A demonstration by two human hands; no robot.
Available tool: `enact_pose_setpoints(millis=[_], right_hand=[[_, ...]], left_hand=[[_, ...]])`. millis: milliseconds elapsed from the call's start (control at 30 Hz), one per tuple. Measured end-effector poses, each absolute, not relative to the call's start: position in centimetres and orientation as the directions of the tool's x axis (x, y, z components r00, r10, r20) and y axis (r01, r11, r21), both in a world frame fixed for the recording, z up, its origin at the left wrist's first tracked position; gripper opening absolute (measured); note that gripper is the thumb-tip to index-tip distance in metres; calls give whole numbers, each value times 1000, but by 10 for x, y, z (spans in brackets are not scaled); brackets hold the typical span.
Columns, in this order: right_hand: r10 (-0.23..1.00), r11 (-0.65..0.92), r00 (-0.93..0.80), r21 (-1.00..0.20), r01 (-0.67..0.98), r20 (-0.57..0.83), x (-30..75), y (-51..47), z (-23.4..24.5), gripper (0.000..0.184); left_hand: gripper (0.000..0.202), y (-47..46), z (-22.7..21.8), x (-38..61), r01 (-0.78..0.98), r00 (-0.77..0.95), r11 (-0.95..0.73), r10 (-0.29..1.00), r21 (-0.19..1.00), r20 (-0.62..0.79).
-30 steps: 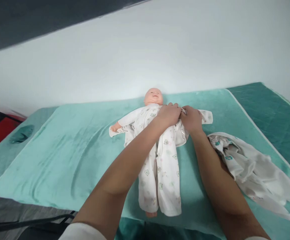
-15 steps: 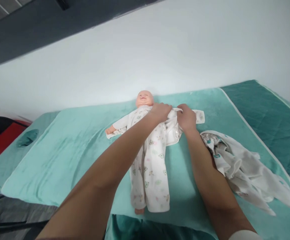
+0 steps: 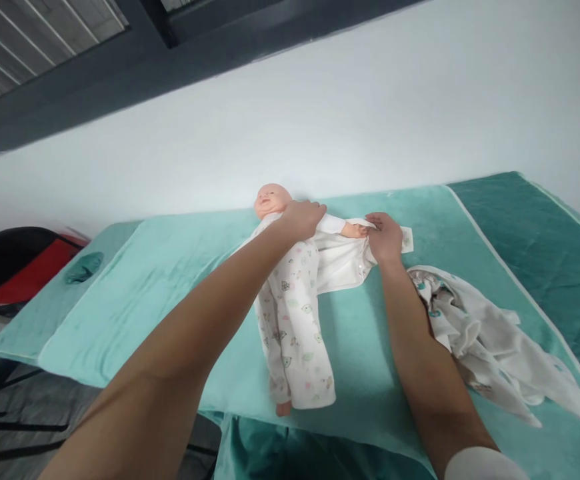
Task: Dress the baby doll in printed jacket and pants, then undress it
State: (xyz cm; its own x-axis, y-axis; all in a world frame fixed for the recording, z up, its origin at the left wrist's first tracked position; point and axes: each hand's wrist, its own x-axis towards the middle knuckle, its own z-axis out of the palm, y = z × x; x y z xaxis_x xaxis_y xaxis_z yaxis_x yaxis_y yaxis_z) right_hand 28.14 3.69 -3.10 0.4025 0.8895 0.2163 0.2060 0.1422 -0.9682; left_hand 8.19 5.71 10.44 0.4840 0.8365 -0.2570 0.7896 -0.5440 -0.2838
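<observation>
A baby doll (image 3: 273,199) lies on its back, legs towards me, in white printed clothes (image 3: 297,320). My left hand (image 3: 306,219) is closed around its upper arm by the shoulder. That arm, in a plain white sleeve (image 3: 331,225), stretches right, and the doll's small hand (image 3: 354,231) is at the opening of an outer sleeve. My right hand (image 3: 386,239) pinches this sleeve edge (image 3: 363,222), its fingertips close to the doll's hand. The open front panel of the printed top (image 3: 343,267) is spread flat under the arm. My left forearm hides the doll's other arm.
A crumpled white printed garment (image 3: 480,333) lies beside my right forearm. The green padded bed (image 3: 145,287) has a face hole (image 3: 84,267) at its left end. Behind it stands a white wall (image 3: 320,120). A black and red chair (image 3: 25,273) is at the far left.
The doll's head and upper body have tilted left. My left hand has shifted left along with them. The doll's hand and sleeved forearm now show between my hands.
</observation>
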Motion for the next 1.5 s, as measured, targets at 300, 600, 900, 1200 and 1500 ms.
enact_pose_setpoints(millis=[300,600,900,1200,1500], right_hand=[[844,234,534,-929,-286,47,288,46,-31,29],[815,306,481,-945,119,324,266,36,-25,25],[852,510,-128,-748,423,508,192,5,-21,37],[871,492,-245,-760,425,427,188,2,-21,46],[869,483,-309,-795,366,386,179,-13,-9,63]], left_hand=[[42,53,90,89,773,523,-573,818,-270,-239],[43,57,54,107,824,493,-537,837,-183,-235],[25,0,50,32,879,144,-265,940,396,310],[35,-9,-1,-25,494,-177,-199,930,846,321],[12,-28,7,-11,716,58,-467,780,518,623]])
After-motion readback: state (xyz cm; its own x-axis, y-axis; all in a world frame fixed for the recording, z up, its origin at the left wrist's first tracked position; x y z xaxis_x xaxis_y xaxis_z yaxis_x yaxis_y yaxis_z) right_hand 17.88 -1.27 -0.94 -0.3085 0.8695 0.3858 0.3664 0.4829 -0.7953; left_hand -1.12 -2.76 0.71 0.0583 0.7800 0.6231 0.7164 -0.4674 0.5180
